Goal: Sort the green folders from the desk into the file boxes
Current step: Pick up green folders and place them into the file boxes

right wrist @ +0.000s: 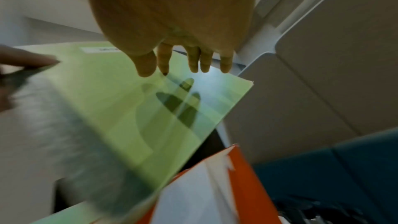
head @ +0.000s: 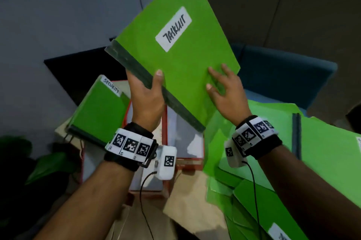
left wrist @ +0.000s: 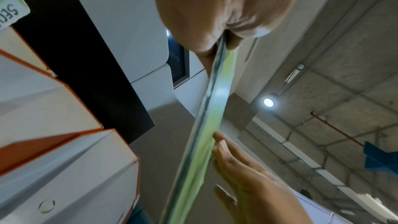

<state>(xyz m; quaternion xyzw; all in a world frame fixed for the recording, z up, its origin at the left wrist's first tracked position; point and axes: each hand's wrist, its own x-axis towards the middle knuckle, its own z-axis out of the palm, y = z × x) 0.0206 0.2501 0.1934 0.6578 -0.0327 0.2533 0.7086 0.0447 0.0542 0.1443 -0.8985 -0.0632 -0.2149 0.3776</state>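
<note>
The left hand (head: 148, 99) grips the raised folder (head: 175, 54) along its dark spine strip, thumb on the front face and fingers curled behind. The right hand (head: 226, 91) lies open with straight, spread fingers pressed flat against the front cover near the free edge, steadying it and not gripping.

The folder is held up in the air, tilted, above the file boxes (head: 175, 138), with a white handwritten label (head: 173, 29) on its cover. From the left wrist view it shows as a thin, flat sheaf seen edge on, and in the right wrist view light passes through the cover so the fingers' shadows show. I judge it light, thin and somewhat flexible plastic with a smooth, likely slippery face; the stiffer bound spine is the surest place to take hold, while the loose edge may flap or bow if left unsupported.

The boxes below are white-walled with orange-red trim and open tops. One of them at the left already holds a green folder labelled SECURITY (head: 99, 110), standing tilted. To the right a loose pile of green folders (head: 322, 153) lies overlapping on the tabletop (head: 191, 200), which looks tan and matte.
</note>
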